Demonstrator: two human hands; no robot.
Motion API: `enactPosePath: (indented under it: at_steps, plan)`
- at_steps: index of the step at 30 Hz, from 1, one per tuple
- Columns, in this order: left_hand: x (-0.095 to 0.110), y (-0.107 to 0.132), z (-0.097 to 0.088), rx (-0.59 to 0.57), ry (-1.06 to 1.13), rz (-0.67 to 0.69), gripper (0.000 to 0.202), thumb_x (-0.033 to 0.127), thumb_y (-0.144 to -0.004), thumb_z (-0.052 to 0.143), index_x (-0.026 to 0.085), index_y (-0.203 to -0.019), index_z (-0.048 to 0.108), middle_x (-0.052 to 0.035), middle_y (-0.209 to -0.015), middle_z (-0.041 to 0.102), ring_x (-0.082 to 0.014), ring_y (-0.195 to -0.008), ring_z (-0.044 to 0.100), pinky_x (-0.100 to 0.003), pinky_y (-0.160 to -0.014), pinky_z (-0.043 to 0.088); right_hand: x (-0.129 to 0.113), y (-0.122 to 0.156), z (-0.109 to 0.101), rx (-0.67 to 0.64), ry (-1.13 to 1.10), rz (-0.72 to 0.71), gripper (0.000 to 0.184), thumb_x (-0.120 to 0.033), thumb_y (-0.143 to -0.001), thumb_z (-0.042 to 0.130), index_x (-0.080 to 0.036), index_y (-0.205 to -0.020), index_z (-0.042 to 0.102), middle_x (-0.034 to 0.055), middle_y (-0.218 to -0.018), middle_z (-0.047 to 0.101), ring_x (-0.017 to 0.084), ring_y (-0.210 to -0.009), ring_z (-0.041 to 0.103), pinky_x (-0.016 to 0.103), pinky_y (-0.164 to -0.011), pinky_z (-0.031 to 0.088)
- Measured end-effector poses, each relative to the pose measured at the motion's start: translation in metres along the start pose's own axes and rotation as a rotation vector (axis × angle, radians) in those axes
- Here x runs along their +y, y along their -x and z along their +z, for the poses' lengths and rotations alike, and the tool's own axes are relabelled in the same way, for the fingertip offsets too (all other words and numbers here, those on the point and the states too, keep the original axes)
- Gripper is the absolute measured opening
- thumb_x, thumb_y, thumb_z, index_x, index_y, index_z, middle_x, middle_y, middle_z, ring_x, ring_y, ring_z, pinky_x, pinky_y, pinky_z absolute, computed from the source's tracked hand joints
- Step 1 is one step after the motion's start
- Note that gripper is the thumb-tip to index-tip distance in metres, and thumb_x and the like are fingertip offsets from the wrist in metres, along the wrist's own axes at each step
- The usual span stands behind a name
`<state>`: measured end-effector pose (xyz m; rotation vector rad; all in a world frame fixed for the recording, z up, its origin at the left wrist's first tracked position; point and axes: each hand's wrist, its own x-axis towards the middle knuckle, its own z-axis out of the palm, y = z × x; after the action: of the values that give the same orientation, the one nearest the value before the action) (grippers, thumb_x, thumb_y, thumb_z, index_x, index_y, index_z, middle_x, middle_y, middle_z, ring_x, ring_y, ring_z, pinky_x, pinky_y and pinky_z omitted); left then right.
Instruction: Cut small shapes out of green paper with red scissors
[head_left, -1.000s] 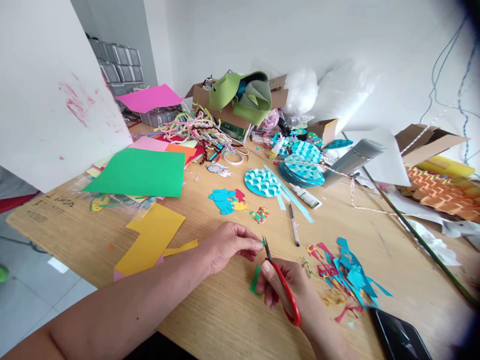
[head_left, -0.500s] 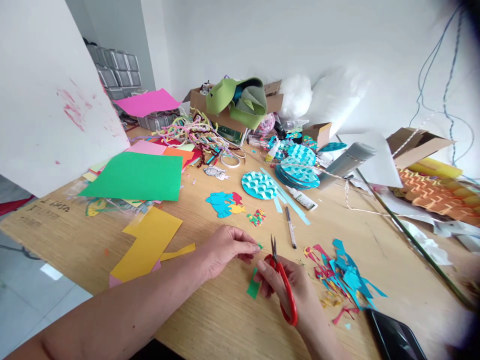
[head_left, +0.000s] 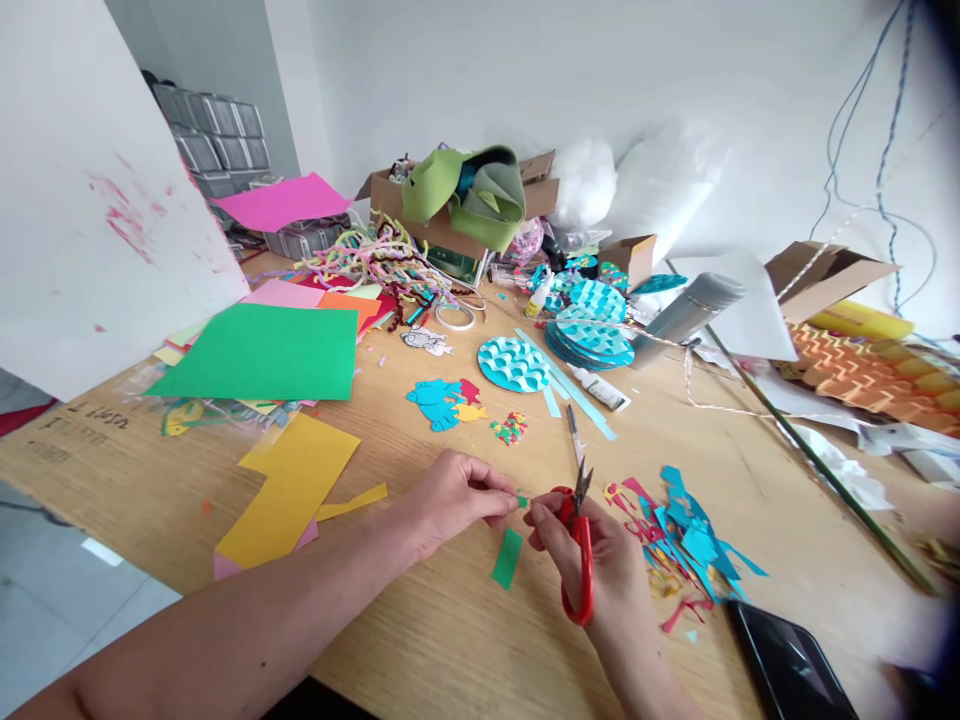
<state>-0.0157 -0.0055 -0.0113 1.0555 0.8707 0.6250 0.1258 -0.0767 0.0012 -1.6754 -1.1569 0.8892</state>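
Observation:
My left hand (head_left: 454, 497) pinches a tiny green paper piece (head_left: 521, 500) between thumb and forefinger just above the wooden table (head_left: 450, 640). My right hand (head_left: 600, 570) is closed round small red-handled scissors (head_left: 580, 545), whose short blades point up and away, slightly open, to the right of the green piece. A cut green paper strip (head_left: 508, 557) lies flat on the table just below both hands.
Colourful paper scraps (head_left: 690, 540) lie right of my hands, a black phone (head_left: 787, 665) at the near right. A yellow sheet (head_left: 296, 485), green sheet (head_left: 262, 352), paper fish (head_left: 442, 400), blue discs (head_left: 514, 362), a pen (head_left: 574, 435) and boxes crowd the far side.
The scissors have swung from beside the green piece to the right, blades now pointing up. The green strip now lies free on the table. The left hand has hardly moved.

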Motion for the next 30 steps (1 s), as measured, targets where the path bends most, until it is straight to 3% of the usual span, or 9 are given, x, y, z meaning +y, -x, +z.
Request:
enactPosePath:
  at_steps: [6,10,17,20,26,30]
  plan:
    - [0.015,-0.001,-0.013,0.122,-0.073,0.104,0.014,0.028,-0.063,0.070,0.014,-0.066,0.068,-0.0024,-0.065,0.065,-0.0118,-0.058,0.055,-0.027,-0.062,0.044,-0.008,0.001,-0.002,0.083,0.015,-0.004,0.030,-0.047,-0.077,0.064,-0.017,-0.071,0.062,0.0040,-0.061,0.064,0.017,-0.057,0.059,0.025,-0.054,0.047]
    - [0.022,-0.002,-0.020,0.196,-0.282,0.203,0.010,0.025,-0.067,0.066,0.016,-0.064,0.068,-0.0030,-0.067,0.067,-0.0150,-0.068,0.059,-0.027,-0.066,0.045,-0.013,0.002,-0.004,0.136,-0.006,-0.009,0.029,-0.045,-0.077,0.064,-0.018,-0.071,0.062,0.0052,-0.066,0.066,0.017,-0.058,0.061,0.026,-0.055,0.050]
    - [0.011,-0.007,-0.023,0.192,-0.532,0.309,0.006,0.020,-0.070,0.065,0.016,-0.069,0.070,-0.0064,-0.080,0.067,-0.0160,-0.073,0.061,-0.028,-0.069,0.048,-0.009,-0.001,-0.008,0.104,-0.016,-0.034,0.028,-0.044,-0.079,0.063,-0.018,-0.070,0.062,0.0049,-0.069,0.065,0.017,-0.061,0.062,0.025,-0.055,0.051]
    - [0.008,-0.009,-0.022,0.169,-0.514,0.284,0.007,0.021,-0.069,0.066,0.016,-0.069,0.070,-0.0070,-0.082,0.067,-0.0165,-0.075,0.061,-0.028,-0.071,0.048,-0.007,-0.003,-0.008,0.106,-0.003,-0.039,0.028,-0.044,-0.079,0.063,-0.017,-0.072,0.061,0.0045,-0.067,0.065,0.017,-0.060,0.061,0.025,-0.055,0.050]
    - [0.008,-0.005,-0.015,0.035,-0.234,0.095,0.013,0.026,-0.063,0.071,0.014,-0.069,0.071,-0.0069,-0.079,0.069,-0.0164,-0.073,0.060,-0.027,-0.067,0.045,0.002,-0.008,-0.006,-0.047,0.037,-0.034,0.030,-0.046,-0.079,0.062,-0.016,-0.076,0.063,0.0039,-0.062,0.063,0.017,-0.057,0.058,0.025,-0.052,0.045]
    - [0.006,-0.001,-0.009,-0.012,-0.175,0.063,0.015,0.027,-0.061,0.072,0.014,-0.069,0.071,-0.0064,-0.080,0.069,-0.0158,-0.074,0.059,-0.027,-0.069,0.044,0.008,-0.008,-0.003,-0.096,0.004,-0.043,0.029,-0.045,-0.076,0.066,-0.016,-0.075,0.063,0.0030,-0.063,0.062,0.016,-0.057,0.055,0.024,-0.052,0.043]
